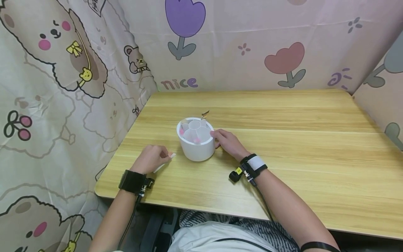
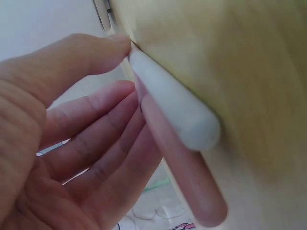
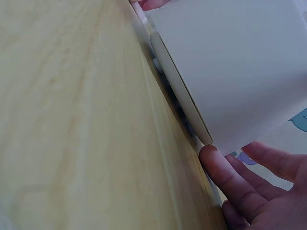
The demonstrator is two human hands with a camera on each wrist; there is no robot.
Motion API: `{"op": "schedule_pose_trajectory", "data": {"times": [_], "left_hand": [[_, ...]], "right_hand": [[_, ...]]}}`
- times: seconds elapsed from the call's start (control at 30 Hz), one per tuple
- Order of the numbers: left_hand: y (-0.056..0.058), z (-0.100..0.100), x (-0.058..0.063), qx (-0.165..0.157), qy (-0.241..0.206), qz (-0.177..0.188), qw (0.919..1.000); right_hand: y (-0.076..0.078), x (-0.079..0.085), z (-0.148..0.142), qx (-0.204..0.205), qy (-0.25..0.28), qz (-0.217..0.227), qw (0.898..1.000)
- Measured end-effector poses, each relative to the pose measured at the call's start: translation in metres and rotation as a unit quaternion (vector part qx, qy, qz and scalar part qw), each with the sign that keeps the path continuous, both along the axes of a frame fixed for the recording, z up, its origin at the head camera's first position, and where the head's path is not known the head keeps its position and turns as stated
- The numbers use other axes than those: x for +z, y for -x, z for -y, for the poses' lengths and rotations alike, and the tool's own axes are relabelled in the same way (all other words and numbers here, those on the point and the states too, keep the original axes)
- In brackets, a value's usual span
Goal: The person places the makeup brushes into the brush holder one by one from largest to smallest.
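My left hand (image 1: 150, 158) is low over the table's left part, thumb and fingertips pinching a slim white stick (image 2: 175, 105) with a rounded end. Along it in the left wrist view lies a pinkish-brown stick (image 2: 184, 163), also round-ended. A white round organizer (image 1: 197, 151) stands upright on the table, its inside divided into petal-like compartments around a round middle. My right hand (image 1: 231, 142) is at the organizer's right side, one finger at the rim. Seen from the right wrist, a fingertip (image 3: 209, 152) meets the organizer's base edge, fingers fairly straight.
Pink bits (image 1: 196, 140) show inside the organizer's compartments. A small dark brown piece (image 1: 205, 113) sticks up at its back rim. The wood-grain table (image 1: 299, 157) has its front edge near my lap. Printed curtains (image 1: 236, 66) hang behind and to the left.
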State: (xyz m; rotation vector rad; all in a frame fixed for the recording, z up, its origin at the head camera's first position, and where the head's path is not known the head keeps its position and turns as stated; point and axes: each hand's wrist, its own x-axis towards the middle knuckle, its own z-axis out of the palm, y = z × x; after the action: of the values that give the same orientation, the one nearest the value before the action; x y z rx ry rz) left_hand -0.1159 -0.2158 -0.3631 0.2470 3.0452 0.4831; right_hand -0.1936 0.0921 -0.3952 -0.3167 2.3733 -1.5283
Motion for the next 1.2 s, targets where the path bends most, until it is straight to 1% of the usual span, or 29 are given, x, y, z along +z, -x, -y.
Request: {"op": "schedule_pose_trajectory", "data": {"times": [0.13, 0.37, 0.6, 0.83, 1.2], "left_hand": [[0.0, -0.0005, -0.0007, 0.003, -0.002, 0.003, 1.0], [0.0007, -0.0005, -0.0005, 0.001, -0.013, 0.012, 0.9998], [0.0018, -0.0005, -0.0013, -0.007, -0.024, 0.02, 0.9995], [0.0023, -0.0011, -0.0011, -0.006, -0.029, 0.029, 0.9991], [-0.0002, -0.0022, 0.0004, -0.015, -0.012, 0.017, 0.9997]], "right_hand": [[-0.0004, 0.0004, -0.0002, 0.0, 0.002, 0.0, 1.0], [-0.0013, 0.0018, -0.0009, 0.001, 0.004, 0.001, 1.0], [-0.0013, 0.0019, -0.001, 0.001, 0.002, 0.001, 1.0], [-0.0019, 0.002, -0.0014, -0.001, 0.002, 0.001, 1.0], [-0.0022, 0.0015, -0.0011, 0.0, 0.006, 0.001, 1.0]]}}
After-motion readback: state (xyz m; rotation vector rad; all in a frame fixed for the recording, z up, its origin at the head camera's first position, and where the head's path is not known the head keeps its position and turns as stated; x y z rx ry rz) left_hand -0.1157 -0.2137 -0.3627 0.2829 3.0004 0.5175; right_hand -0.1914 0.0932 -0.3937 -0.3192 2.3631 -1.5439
